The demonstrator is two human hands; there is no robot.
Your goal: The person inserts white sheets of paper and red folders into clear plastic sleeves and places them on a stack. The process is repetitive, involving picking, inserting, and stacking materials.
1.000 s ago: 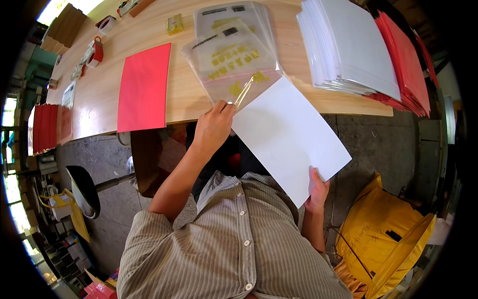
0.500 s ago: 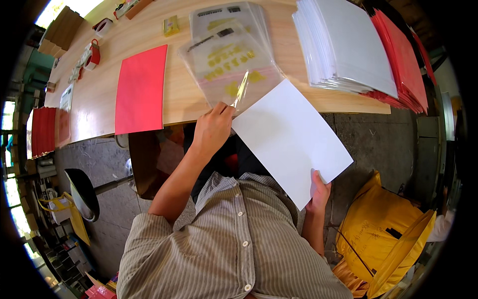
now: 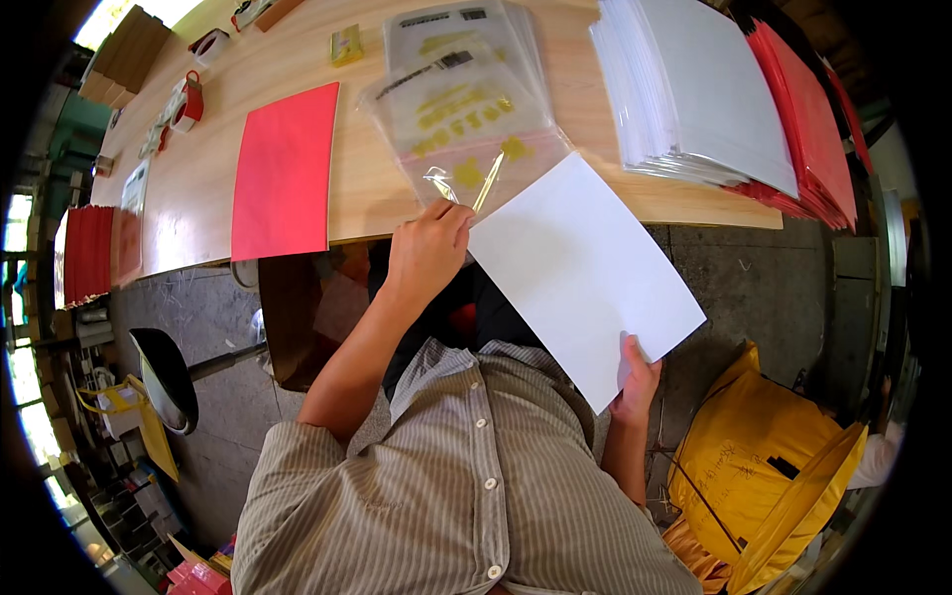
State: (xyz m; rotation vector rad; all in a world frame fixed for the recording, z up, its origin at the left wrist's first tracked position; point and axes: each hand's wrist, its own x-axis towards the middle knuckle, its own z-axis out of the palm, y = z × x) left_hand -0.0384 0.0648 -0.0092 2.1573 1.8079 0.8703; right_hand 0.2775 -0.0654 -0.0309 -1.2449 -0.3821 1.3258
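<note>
My right hand [image 3: 635, 385] is closed on the near corner of a white rectangular sheet [image 3: 590, 273], thumb on top. The sheet is held slanted past the table's front edge. With fingers pinched together, my left hand [image 3: 428, 248] grips the near edge of a clear plastic bag [image 3: 464, 119] with yellow print and a pinkish band. That bag lies on top of a pile of similar bags [image 3: 524, 45]. The sheet's far-left edge overlaps the bag's near-right part; I cannot tell whether it is inside the opening. A red rectangular sheet [image 3: 285, 174] lies left of my left hand.
At the right of the wooden table [image 3: 382, 203] stand a stack of white packets [image 3: 704, 94] and red packets [image 3: 808, 119]. Tape rolls [image 3: 185, 107] and a small yellow box [image 3: 346, 46] lie farther back. A large yellow sack [image 3: 759, 451] is on the floor at right.
My left hand has pulled slightly at the bag's near edge, and the film there has lifted and catches more light. The white sheet has barely shifted.
</note>
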